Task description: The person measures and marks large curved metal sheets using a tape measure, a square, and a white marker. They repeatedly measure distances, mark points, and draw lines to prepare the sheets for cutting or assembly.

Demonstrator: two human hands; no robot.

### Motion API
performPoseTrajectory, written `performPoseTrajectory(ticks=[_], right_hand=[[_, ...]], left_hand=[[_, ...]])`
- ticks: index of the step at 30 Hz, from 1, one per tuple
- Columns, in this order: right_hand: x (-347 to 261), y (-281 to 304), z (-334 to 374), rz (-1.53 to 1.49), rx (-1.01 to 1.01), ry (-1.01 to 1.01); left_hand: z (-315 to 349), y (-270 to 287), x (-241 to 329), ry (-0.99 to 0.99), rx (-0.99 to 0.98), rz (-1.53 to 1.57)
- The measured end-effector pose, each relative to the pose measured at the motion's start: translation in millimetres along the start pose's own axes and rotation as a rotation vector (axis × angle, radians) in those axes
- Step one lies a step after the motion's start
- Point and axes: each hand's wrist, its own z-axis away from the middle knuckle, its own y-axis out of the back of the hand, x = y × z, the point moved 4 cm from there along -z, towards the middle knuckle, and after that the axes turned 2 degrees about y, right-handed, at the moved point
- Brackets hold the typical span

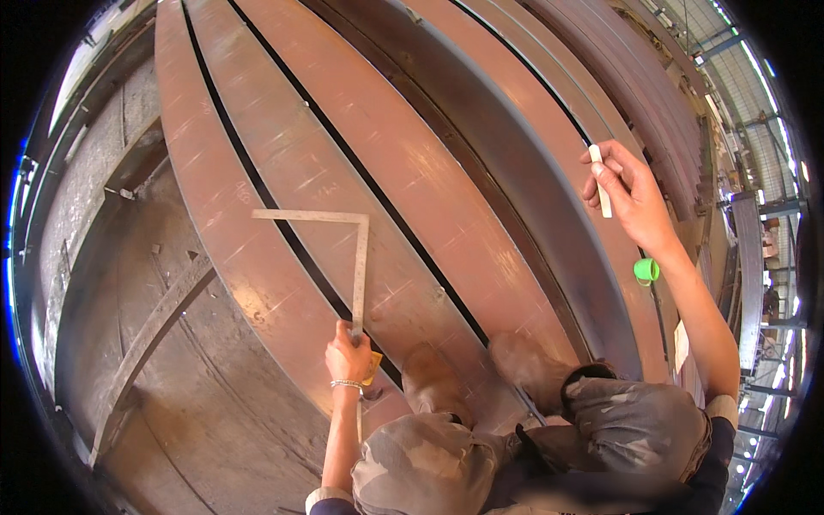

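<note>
My left hand (pixel 347 359) is closed round the long leg of a flat metal framing square (pixel 361 275), whose short leg reaches left across a dark gap between reddish steel strips (pixel 309 193). A small yellow object (pixel 373 366) shows beside that hand's fingers; its kind is hard to tell. Raised to the right, my right hand (pixel 631 193) pinches a flat white stick of chalk (pixel 600 182) between thumb and fingers. Faint white marks run along the strips under the square.
A small bright green cup (pixel 645 271) lies by my right forearm. My brown boots (pixel 436 379) stand on the strips. A curved metal bar (pixel 159 322) lies over the grey floor at left. A dark steel channel (pixel 515 163) runs between the strips, and more steel is stacked far right.
</note>
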Motion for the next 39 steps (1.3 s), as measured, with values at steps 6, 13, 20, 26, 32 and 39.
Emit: performPoseTrajectory(ticks=[6, 13, 20, 26, 32, 39], right_hand=[[6.1, 1.8, 13.7, 0.011, 0.029, 0.009], [39.5, -35.8, -28.3, -0.067, -0.089, 0.029], [51.7, -139.3, -94.4, -0.188, -0.279, 0.038], [24.3, -237.3, -110.7, -0.196, -0.458, 0.185], [3.9, -341.8, -61.6, -0.553, -0.956, 0.076], [11.3, -357.7, -50.8, -0.688, -1.058, 0.005]], left_hand=[[2.1, 19.9, 6.5, -0.069, 0.072, 0.138], [11.6, 67.0, 2.0, -0.037, 0.140, 0.286], [38.2, 141.1, -15.4, 0.125, 0.208, 0.527], [70.0, 147.5, -14.6, 0.230, 0.231, 0.644], [72.3, 107.6, 32.6, 0.186, 0.090, 0.701], [49.1, 104.3, 89.6, 0.177, -0.061, 0.574]])
